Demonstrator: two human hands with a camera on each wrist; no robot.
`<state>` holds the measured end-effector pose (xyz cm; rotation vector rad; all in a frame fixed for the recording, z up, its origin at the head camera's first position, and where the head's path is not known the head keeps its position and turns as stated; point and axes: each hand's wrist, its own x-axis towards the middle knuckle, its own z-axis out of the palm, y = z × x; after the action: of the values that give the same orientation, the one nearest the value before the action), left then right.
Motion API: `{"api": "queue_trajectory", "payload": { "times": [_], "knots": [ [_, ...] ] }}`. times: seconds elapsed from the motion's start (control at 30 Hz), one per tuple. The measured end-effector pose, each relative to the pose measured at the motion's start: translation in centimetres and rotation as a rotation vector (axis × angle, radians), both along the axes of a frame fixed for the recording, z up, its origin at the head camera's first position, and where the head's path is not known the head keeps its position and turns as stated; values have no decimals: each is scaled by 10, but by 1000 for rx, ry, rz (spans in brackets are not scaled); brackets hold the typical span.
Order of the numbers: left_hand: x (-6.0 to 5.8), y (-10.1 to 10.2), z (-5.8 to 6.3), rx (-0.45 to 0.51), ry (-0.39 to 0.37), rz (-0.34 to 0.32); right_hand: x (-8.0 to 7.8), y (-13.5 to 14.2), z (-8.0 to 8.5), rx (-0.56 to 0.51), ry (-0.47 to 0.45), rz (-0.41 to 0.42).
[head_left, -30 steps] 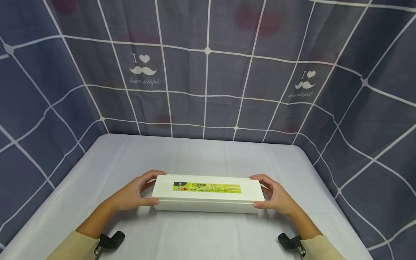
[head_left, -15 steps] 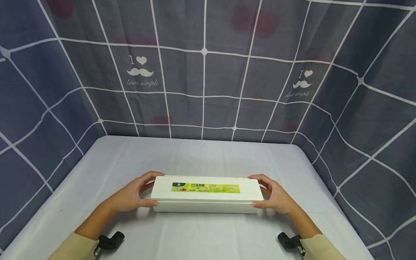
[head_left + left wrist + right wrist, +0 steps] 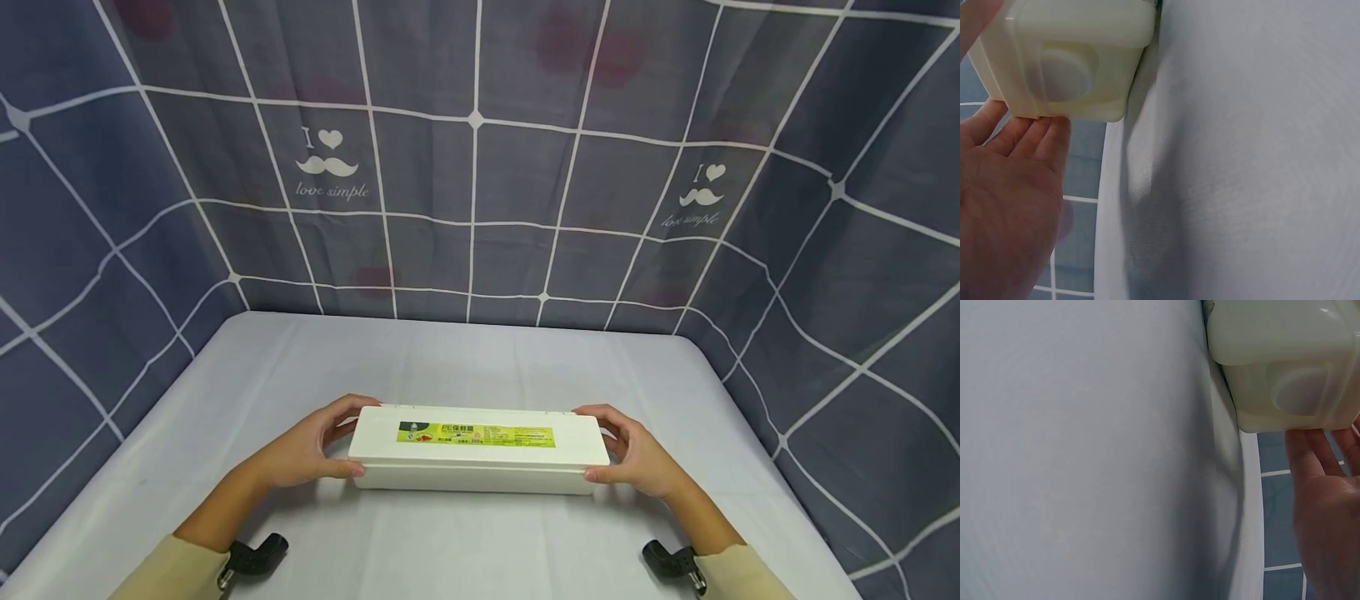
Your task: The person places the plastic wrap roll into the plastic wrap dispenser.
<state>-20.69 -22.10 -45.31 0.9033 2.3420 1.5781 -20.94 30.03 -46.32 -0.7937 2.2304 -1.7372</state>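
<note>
A long white cling film box (image 3: 480, 479) with a green and yellow label on its lid lies crosswise on the white-covered table. Its lid is down. My left hand (image 3: 315, 446) grips the left end, thumb at the front and fingers at the back. At the other end my right hand (image 3: 630, 450) holds the box the same way. In the left wrist view, fingertips (image 3: 1054, 140) touch the far side of the box (image 3: 1079, 25), and a round shape shows through its end wall. The right wrist view shows the opposite end of the box (image 3: 1272, 337) with fingers (image 3: 1304, 456) against it.
White cloth covers the table (image 3: 480, 358). Dark grey-blue checked curtains (image 3: 427, 167) with white lines hang behind it and on both sides. A black wrist mount (image 3: 258, 554) sits at the left sleeve, another mount (image 3: 663, 560) at the right.
</note>
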Motion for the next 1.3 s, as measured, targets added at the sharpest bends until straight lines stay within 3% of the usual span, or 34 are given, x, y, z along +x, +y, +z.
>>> {"api": "queue_trajectory", "payload": {
  "times": [0.57,0.83,1.1,1.3],
  "knots": [
    [-1,0,-3,26,-16,-12,2,1,-1,10,-17,-9],
    [-5,-2,-4,27,-9,-13,-3,0,-1,12,33,9],
    [-8,-7,-4,39,-2,-43,-6,1,-1,-1,20,36],
    [-12,-11,-2,25,10,-76,-9,8,3,-25,71,57]
  ]
}}
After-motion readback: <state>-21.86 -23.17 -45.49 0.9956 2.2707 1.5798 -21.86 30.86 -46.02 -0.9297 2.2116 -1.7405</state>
